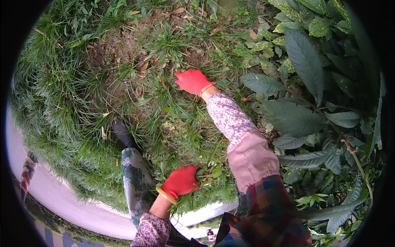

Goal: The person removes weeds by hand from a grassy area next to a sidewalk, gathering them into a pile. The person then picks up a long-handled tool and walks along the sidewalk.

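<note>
My left hand [182, 182], in a red glove with a yellow bangle at the wrist, is closed around a bunch of pulled leafy weeds [213, 173]. Leaves stick out past its fingers and long blades hang below it. Farther forward, my right hand [193, 82], also red-gloved, is low over the grass [168, 46] with its fingers curled down. A small dark patch shows at its fingertips; whether that is part of the glove or something held cannot be made out. Tufts of grass and bare soil [123, 46] surround the right hand.
Broad-leaved shrub leaves [293, 117] crowd the right side near my right arm. My dark shoe [122, 134] and camouflage trouser leg [135, 179] are at left centre. A pale kerb [71, 207] curves along the lower left, with red-and-white striped tape [26, 176] beside it.
</note>
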Motion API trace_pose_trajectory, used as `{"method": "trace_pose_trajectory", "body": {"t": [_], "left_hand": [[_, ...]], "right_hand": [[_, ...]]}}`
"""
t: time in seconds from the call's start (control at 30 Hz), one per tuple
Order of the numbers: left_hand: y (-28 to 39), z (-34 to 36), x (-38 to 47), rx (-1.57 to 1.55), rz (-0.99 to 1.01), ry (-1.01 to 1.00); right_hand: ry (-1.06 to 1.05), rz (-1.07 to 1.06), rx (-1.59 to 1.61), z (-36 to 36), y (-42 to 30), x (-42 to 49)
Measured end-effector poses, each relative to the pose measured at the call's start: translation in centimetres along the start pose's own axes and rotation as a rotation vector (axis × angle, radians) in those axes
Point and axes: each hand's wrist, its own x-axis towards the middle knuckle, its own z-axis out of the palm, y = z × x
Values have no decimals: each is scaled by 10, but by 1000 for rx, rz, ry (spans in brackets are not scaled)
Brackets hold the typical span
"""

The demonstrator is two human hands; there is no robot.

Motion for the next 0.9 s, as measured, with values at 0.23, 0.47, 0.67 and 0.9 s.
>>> {"method": "trace_pose_trajectory", "body": {"t": [0.23, 0.47, 0.67, 0.9], "left_hand": [[7, 8, 10, -45, 9, -75], [4, 20, 23, -62, 65, -58], [3, 24, 23, -70, 97, -54], [-3, 30, 16, -81, 95, -92]], "right_hand": [[711, 813, 59, -137, 161, -42], [91, 810, -155, -97, 197, -7], [-266, 284, 500, -105, 109, -12], [-794, 215, -433, 3, 71, -149]]}}
